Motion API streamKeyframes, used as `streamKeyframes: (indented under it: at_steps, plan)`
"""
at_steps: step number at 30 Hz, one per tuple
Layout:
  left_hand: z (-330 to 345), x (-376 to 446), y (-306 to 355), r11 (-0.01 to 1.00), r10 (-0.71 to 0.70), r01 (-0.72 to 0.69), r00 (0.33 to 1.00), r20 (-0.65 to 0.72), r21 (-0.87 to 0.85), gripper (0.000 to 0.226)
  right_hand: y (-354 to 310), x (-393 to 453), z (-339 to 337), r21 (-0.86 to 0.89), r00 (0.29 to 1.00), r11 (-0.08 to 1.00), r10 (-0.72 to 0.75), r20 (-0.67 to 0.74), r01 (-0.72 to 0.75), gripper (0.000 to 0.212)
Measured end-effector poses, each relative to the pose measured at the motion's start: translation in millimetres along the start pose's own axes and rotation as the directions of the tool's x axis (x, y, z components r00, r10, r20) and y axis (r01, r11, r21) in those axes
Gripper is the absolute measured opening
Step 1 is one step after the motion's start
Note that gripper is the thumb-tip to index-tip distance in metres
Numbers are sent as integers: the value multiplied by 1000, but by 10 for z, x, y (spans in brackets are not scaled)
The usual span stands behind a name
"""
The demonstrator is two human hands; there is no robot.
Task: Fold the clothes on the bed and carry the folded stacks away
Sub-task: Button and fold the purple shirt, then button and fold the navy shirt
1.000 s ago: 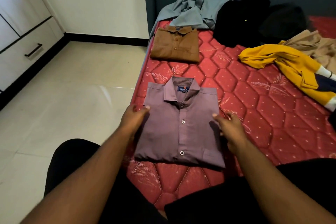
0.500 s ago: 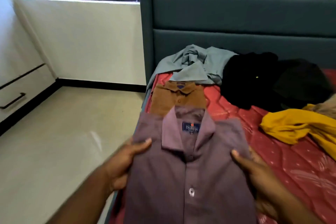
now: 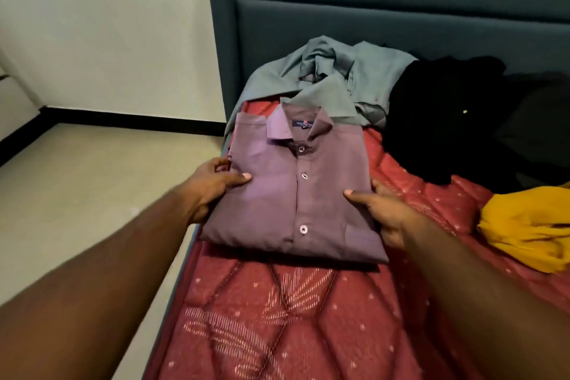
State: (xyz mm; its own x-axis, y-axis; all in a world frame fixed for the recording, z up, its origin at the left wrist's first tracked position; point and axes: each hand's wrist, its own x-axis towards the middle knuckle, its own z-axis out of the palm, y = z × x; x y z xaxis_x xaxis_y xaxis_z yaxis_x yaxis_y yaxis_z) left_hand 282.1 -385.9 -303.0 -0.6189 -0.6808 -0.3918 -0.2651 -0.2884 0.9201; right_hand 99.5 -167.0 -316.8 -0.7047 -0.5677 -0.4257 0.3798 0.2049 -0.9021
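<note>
- Near the bed's left edge, the folded purple shirt is pinched at both sides, left hand and right hand.
- Risk, I judge: smooth cloth could slip and unfold, or slide off toward the floor.
- Quilted red mattress; crumpled grey shirt just behind.

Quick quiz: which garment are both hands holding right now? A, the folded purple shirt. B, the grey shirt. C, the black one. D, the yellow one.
A: the left hand and right hand grip opposite sides of the folded purple shirt, thumbs on top, while the other clothes lie untouched further up the bed.
</note>
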Motion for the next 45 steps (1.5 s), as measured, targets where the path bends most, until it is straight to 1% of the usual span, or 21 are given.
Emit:
streamKeyframes:
  at_steps: [4,6,9,10,12,14,16,17,19,21,24,27,29,31,34,36,38,40,41,43,45]
  plan:
    - [-7,60,253,975,205,-211,974,-93,-67,59,-120,93,94,27,995,995,-94,-20,95,38]
    - [-31,18,276,965,258,-262,959,-115,-14,57,-150,71,174,22,993,994,-110,-40,111,38]
    - [-40,-145,43,933,230,-201,971,-62,299,50,-50,-90,164,-28,991,994,-106,-83,104,45]
    - [-35,-199,-31,835,314,-232,945,-87,498,50,-11,-154,160,-32,988,992,-123,-89,121,47]
    - [66,-389,-137,497,583,-296,810,-61,816,51,52,-368,97,-25,981,985,-173,-92,172,47]
    - [340,-699,-225,174,744,-361,658,118,916,50,146,-637,-51,-96,975,974,-211,-70,204,47]
    - [735,-1010,-461,-37,719,-444,610,332,895,54,303,-939,-296,-236,976,948,-216,13,213,47]
    - [1000,-1210,-620,-98,651,-497,623,434,862,56,380,-1134,-520,-338,972,911,-230,57,235,47]
    - [1548,-1570,-940,-155,435,-571,693,574,806,67,525,-1486,-1034,-625,955,723,-244,166,294,43]
    - [2038,-1819,-1202,-120,224,-566,785,578,815,77,631,-1782,-1551,-850,946,421,-205,250,316,47]
    - [2887,-2190,-1326,-14,112,-453,885,451,892,77,766,-2282,-2495,-972,968,124,-178,175,198,57]
    - [3618,-2522,-1329,-9,21,-506,863,506,863,84,795,-2796,-3284,-987,961,-127,-271,-58,-95,49]
    - [3994,-2679,-1358,-9,-33,-538,842,538,843,87,790,-3067,-3681,-934,858,-168,-470,-204,-314,44]
    - [4296,-2822,-1374,-10,-62,-540,840,539,842,89,798,-3267,-4042,-858,734,-80,-563,-381,-507,57]
    - [4633,-3087,-1374,-3,-125,-599,794,594,801,85,900,-3465,-4493,-734,683,149,-282,-674,-663,73]
    - [4640,-3181,-1343,55,-145,-638,756,638,768,71,953,-3477,-4541,-701,680,278,-186,-710,-656,57]
    - [4557,-3216,-1342,260,-90,-638,731,676,725,52,944,-3513,-4422,-716,683,397,-250,-686,-574,36]
    - [4373,-3283,-1361,654,-7,-516,727,686,553,41,884,-3537,-4157,-714,706,511,-261,-659,-478,36]
    - [4286,-3347,-1347,819,-21,-375,736,676,434,42,831,-3551,-3970,-719,744,571,-258,-616,-397,38]
    - [4009,-3504,-1324,969,-74,-111,723,687,221,54,711,-3623,-3389,-650,870,749,-229,-436,-129,37]
    - [3574,-3637,-1342,998,-27,-16,759,650,61,64,682,-3689,-2694,-333,971,933,-189,-143,133,37]
